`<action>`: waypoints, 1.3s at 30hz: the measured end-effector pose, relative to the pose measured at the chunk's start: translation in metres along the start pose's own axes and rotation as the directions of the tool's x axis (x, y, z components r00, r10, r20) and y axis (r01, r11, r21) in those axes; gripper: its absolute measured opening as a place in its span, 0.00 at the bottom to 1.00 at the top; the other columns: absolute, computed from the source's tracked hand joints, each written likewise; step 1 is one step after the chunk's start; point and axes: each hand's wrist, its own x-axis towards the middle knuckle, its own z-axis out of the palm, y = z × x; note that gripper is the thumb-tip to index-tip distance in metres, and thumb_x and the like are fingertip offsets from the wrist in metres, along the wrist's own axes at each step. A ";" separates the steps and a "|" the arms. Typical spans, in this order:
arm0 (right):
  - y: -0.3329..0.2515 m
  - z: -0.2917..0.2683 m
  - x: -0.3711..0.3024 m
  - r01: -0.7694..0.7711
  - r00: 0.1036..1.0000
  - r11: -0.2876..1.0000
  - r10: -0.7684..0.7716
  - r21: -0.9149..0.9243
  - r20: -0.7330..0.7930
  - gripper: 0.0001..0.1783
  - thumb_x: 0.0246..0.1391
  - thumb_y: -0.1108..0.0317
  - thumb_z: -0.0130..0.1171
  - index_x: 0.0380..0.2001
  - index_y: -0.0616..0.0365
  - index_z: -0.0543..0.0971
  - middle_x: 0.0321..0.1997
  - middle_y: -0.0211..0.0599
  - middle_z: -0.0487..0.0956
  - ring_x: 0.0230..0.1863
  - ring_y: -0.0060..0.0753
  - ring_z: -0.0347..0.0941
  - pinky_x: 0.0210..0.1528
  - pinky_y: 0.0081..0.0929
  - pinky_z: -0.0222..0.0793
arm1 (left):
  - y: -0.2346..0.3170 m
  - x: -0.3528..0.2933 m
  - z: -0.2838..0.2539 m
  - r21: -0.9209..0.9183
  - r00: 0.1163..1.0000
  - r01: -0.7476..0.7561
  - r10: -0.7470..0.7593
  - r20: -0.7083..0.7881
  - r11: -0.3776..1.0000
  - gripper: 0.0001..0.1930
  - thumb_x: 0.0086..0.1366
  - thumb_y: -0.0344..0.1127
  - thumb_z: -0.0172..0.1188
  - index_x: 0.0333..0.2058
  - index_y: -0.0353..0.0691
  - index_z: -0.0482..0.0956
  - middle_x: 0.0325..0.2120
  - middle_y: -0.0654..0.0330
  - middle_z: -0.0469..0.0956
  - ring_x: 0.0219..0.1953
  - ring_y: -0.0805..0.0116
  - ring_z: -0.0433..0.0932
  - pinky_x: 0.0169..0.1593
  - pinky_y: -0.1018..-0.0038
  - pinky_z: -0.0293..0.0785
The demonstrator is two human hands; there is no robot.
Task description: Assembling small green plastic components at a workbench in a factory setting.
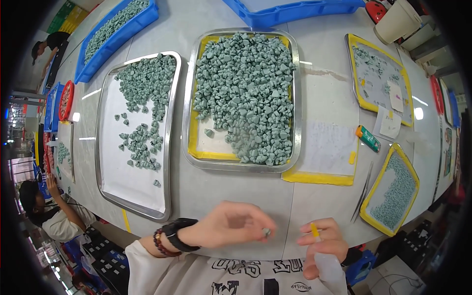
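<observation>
Between the thumb and fingers of my left hand [236, 225] is a small grey-green stone-like piece [266, 232]. My right hand [327, 241], a short way to the right, grips a translucent white squeeze bottle [329, 268] whose yellow nozzle points up. Nozzle and piece are apart. Beyond my hands stands a metal tray [216, 166] heaped with the same grey-green pieces. To its left, a second metal tray [128, 189] lined with white paper carries a looser spread of them. Tweezers [362, 191] lie on the table to the right of my hands.
A yellow-edged paper sheet [327, 147] and an orange-and-green box cutter [368, 138] lie at right. Yellow-rimmed trays [412, 216] with small pieces stand farther right. Blue bins [88, 73] and a white bucket [398, 22] line the far side. Another person [64, 216] works at left.
</observation>
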 end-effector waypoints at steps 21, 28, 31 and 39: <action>-0.005 0.031 0.024 -0.203 0.979 0.973 0.200 0.107 0.038 0.30 0.61 0.42 0.37 0.35 0.62 0.72 0.19 0.40 0.80 0.31 0.51 0.80 0.27 0.33 0.77 | -0.031 -0.001 -0.004 -0.322 0.992 -0.045 0.004 -0.127 0.946 0.14 0.59 0.18 0.57 0.45 0.30 0.71 0.43 0.52 0.74 0.45 0.69 0.74 0.49 0.73 0.72; -0.003 0.030 0.024 -0.201 0.979 0.974 0.196 0.102 0.057 0.29 0.62 0.42 0.37 0.35 0.61 0.72 0.20 0.40 0.80 0.32 0.49 0.80 0.27 0.32 0.76 | -0.031 0.000 -0.005 -0.351 0.995 -0.056 0.022 -0.101 0.935 0.15 0.58 0.18 0.57 0.45 0.30 0.72 0.44 0.52 0.74 0.45 0.70 0.74 0.49 0.73 0.72; -0.004 0.026 0.027 -0.195 0.978 0.978 0.188 0.070 0.094 0.29 0.62 0.43 0.37 0.35 0.61 0.71 0.21 0.40 0.80 0.33 0.48 0.80 0.26 0.31 0.76 | -0.032 0.000 -0.005 -0.314 0.995 -0.067 0.038 -0.098 0.947 0.15 0.58 0.18 0.58 0.45 0.29 0.72 0.45 0.52 0.73 0.44 0.71 0.74 0.49 0.74 0.72; -0.001 0.026 0.021 -0.150 0.986 0.984 0.143 0.091 0.079 0.26 0.62 0.45 0.39 0.35 0.60 0.71 0.21 0.40 0.80 0.32 0.48 0.80 0.24 0.30 0.75 | -0.030 0.000 -0.004 -0.324 0.994 -0.049 0.015 -0.105 0.945 0.15 0.58 0.19 0.58 0.45 0.29 0.72 0.43 0.52 0.74 0.43 0.71 0.74 0.47 0.75 0.72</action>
